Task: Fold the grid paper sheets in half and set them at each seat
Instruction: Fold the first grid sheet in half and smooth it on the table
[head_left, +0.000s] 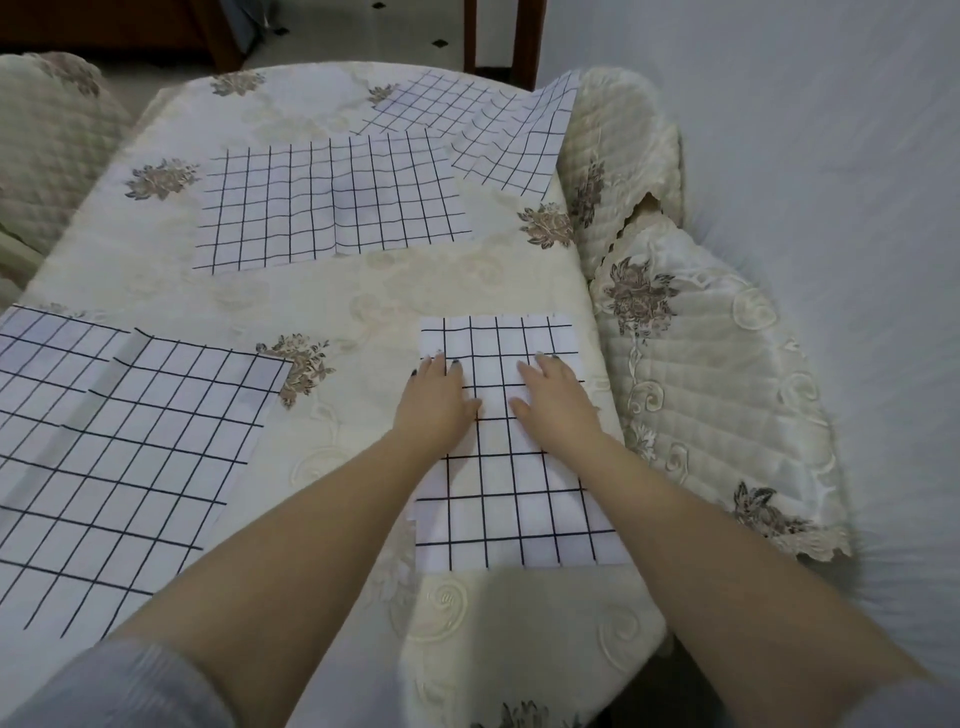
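A folded grid paper sheet (511, 499) lies flat near the table's right edge, in front of me. My left hand (436, 402) and my right hand (553, 397) both press palm-down on its upper half, fingers spread, side by side. An unfolded grid sheet (332, 200) lies in the middle of the table. A large stack of grid sheets (114, 447) covers the near left. Two more grid sheets lie at the far side, one (431, 104) flat and one (519, 140) overhanging the far right edge.
The table wears a cream floral cloth (332, 306). A quilted cream chair (701, 374) stands close against the right edge, another chair (47, 140) at the far left. Dark wooden furniture legs (524, 36) stand beyond the table.
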